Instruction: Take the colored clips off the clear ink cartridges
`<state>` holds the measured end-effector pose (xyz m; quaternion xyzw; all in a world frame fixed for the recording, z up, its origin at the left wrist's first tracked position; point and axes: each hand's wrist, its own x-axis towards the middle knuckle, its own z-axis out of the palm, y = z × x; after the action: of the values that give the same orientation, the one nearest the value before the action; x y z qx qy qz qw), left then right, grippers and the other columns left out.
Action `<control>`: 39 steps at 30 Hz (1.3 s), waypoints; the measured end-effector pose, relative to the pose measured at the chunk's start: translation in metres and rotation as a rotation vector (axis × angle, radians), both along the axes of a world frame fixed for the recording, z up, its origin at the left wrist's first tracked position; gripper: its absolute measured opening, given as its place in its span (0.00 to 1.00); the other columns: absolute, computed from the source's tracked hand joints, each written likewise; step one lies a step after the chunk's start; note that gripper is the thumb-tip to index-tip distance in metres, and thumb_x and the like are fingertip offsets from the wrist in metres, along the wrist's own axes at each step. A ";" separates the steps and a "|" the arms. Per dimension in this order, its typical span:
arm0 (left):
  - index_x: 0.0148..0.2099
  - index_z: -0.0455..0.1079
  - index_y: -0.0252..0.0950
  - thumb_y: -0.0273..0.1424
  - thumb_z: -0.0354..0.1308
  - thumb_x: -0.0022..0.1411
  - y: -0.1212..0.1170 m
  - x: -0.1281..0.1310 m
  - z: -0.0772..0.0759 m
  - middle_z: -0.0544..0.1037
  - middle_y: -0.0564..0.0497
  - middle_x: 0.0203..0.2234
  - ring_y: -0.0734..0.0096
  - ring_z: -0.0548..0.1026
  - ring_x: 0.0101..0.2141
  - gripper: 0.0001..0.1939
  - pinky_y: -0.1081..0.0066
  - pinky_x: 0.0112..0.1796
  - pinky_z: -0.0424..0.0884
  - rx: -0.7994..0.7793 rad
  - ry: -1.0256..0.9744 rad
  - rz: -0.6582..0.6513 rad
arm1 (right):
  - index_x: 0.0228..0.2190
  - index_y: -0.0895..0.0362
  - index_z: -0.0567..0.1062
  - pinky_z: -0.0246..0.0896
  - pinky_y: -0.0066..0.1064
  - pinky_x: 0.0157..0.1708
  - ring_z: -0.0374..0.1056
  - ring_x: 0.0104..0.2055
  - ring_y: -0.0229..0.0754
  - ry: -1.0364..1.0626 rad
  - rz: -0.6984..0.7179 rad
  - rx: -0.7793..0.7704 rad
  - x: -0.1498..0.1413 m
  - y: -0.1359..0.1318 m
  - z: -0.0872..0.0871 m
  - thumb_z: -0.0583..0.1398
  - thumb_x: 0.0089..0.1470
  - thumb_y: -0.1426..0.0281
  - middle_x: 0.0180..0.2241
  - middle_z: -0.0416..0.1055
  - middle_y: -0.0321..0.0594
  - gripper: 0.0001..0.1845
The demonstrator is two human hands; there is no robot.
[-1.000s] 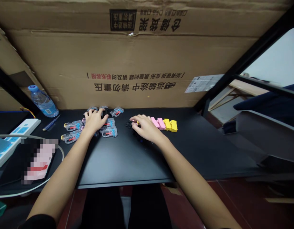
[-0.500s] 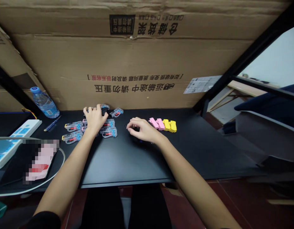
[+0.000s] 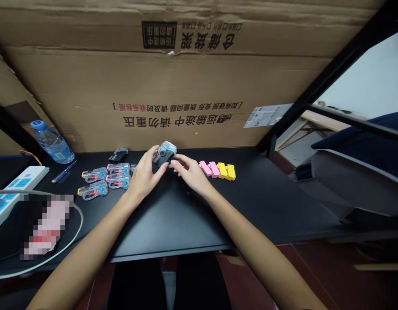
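My left hand [image 3: 145, 174] grips a small clear-and-black plastic toy [image 3: 165, 155] above the back of the table, thumb below and fingers behind. A round detail shows on its black side, and light blue shows through the clear top. Close against its right side is my right hand [image 3: 188, 170], thumb and fingers pinched together; what lies between them is hidden. Left of my hands lie several clear toys shaped like small water guns [image 3: 94, 189], with red and blue inner parts. A similar dark toy [image 3: 118, 155] rests behind them.
Pink clips [image 3: 209, 169] and yellow clips [image 3: 226, 171] stand in a row to the right. A water bottle [image 3: 53, 142], a blue pen-like tool [image 3: 63, 171], a power strip [image 3: 20, 189] and a looped white cable [image 3: 81, 219] are at the left. Cardboard [image 3: 186, 82] walls the back.
My left hand has moved right from the group of toys and now holds the clear-and-black toy up beside my right hand. My right hand has shifted little.
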<state>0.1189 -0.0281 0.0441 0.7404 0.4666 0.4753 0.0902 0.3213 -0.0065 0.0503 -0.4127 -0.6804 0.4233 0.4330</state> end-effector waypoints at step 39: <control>0.64 0.74 0.35 0.32 0.48 0.81 -0.017 0.013 -0.011 0.87 0.41 0.48 0.60 0.87 0.44 0.19 0.64 0.45 0.85 0.162 0.441 -0.228 | 0.21 0.54 0.72 0.54 0.33 0.23 0.61 0.21 0.40 0.013 -0.217 -0.043 0.000 -0.001 0.002 0.57 0.64 0.41 0.19 0.64 0.34 0.33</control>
<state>0.1322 -0.0454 0.0334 0.8788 0.3488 0.3251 -0.0201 0.3210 -0.0079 0.0522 -0.4906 -0.6197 0.3908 0.4718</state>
